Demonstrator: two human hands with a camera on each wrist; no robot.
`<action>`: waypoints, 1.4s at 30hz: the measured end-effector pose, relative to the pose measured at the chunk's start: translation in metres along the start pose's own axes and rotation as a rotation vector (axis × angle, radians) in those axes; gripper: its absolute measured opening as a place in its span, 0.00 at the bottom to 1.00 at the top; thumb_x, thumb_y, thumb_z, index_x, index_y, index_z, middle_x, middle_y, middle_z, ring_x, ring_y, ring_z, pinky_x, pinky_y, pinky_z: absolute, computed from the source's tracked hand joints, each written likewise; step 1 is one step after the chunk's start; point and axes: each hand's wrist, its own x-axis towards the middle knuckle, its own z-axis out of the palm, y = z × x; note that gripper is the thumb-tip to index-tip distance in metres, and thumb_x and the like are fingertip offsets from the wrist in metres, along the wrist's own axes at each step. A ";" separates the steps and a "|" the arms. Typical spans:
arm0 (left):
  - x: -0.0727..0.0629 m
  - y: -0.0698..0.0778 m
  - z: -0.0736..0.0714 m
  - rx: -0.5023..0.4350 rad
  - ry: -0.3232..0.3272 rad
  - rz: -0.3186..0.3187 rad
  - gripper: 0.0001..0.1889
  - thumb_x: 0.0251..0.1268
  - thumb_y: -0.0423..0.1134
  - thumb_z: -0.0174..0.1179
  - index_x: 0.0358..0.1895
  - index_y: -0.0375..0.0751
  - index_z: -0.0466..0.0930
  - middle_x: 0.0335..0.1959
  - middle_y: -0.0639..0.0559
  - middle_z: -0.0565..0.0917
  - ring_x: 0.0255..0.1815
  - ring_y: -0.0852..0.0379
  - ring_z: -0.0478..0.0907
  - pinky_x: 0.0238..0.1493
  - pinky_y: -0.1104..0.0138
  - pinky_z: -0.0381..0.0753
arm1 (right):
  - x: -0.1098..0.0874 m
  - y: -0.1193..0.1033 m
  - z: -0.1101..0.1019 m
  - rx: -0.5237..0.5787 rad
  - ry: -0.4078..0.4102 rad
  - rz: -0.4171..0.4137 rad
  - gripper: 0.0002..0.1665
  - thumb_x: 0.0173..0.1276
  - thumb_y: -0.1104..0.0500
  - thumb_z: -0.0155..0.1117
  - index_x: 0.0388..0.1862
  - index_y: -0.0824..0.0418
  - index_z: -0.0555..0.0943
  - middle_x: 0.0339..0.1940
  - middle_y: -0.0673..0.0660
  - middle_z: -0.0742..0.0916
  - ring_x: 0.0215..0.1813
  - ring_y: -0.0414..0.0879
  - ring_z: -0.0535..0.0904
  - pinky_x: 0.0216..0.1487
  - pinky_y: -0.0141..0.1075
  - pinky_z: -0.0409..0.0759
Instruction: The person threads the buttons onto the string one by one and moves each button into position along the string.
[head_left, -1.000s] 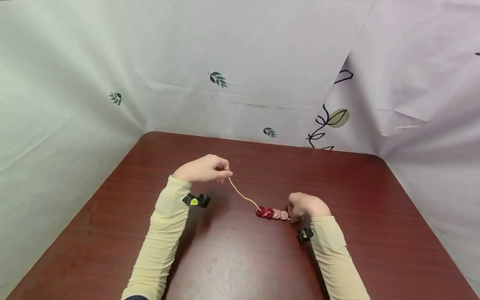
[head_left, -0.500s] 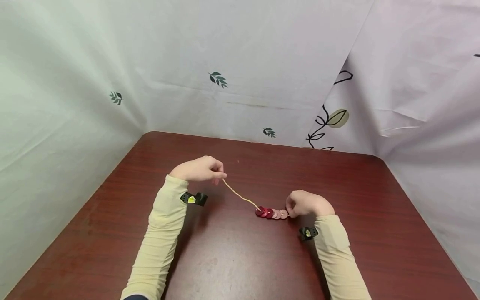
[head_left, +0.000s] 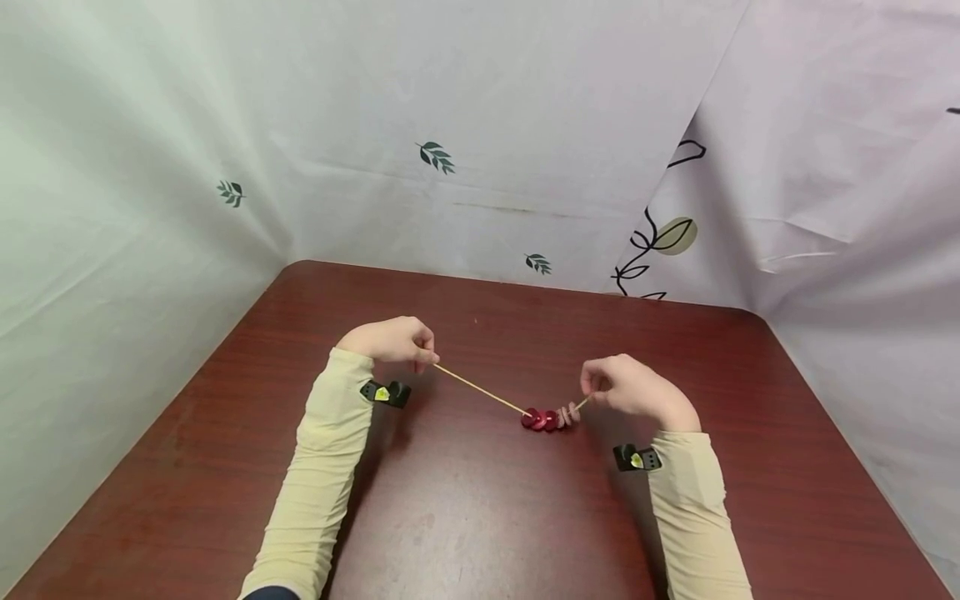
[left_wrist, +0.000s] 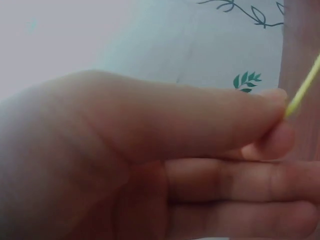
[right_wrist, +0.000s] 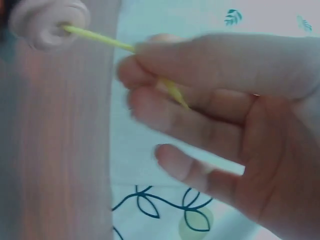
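Observation:
A yellow string (head_left: 480,388) runs between the two hands, with several red buttons (head_left: 540,419) and pale pink buttons (head_left: 567,414) threaded on it. My left hand (head_left: 393,340) pinches one end between thumb and finger; the left wrist view shows the string (left_wrist: 302,87) leaving the fingertips. On the other side my right hand (head_left: 630,385) pinches the other end close to the pink buttons. In the right wrist view a short tail of string pokes out below the thumb, and a pink button (right_wrist: 47,25) hangs at upper left.
The dark red wooden table (head_left: 465,517) lies under both hands. A white cloth (head_left: 480,108) with printed leaves hangs behind it and at both sides. Each forearm wears a pale yellow sleeve (head_left: 311,475) and a black wrist strap (head_left: 386,393).
My right hand has risen and moved right, now pulling up its string end. The left hand has drifted slightly left and down. The string is now taut, and the pink buttons have tipped upright.

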 end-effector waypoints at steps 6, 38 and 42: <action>0.006 -0.005 0.005 -0.024 -0.019 -0.010 0.12 0.67 0.39 0.57 0.26 0.39 0.78 0.22 0.48 0.84 0.31 0.46 0.84 0.36 0.69 0.74 | -0.001 -0.005 -0.004 -0.031 0.159 0.010 0.10 0.58 0.70 0.62 0.29 0.55 0.78 0.25 0.48 0.83 0.29 0.38 0.76 0.34 0.34 0.73; 0.043 0.009 0.032 0.001 -0.048 0.114 0.10 0.68 0.40 0.57 0.28 0.42 0.77 0.23 0.50 0.85 0.29 0.54 0.82 0.38 0.71 0.73 | 0.007 -0.033 -0.004 0.005 0.800 -0.079 0.08 0.66 0.66 0.64 0.42 0.57 0.81 0.25 0.51 0.83 0.25 0.38 0.71 0.29 0.26 0.67; 0.041 0.010 0.031 -0.005 -0.052 0.113 0.10 0.68 0.40 0.57 0.28 0.42 0.77 0.22 0.51 0.84 0.27 0.56 0.82 0.39 0.70 0.74 | 0.010 -0.034 -0.002 -0.006 0.779 -0.080 0.07 0.66 0.65 0.64 0.42 0.57 0.81 0.25 0.52 0.84 0.25 0.39 0.71 0.29 0.30 0.69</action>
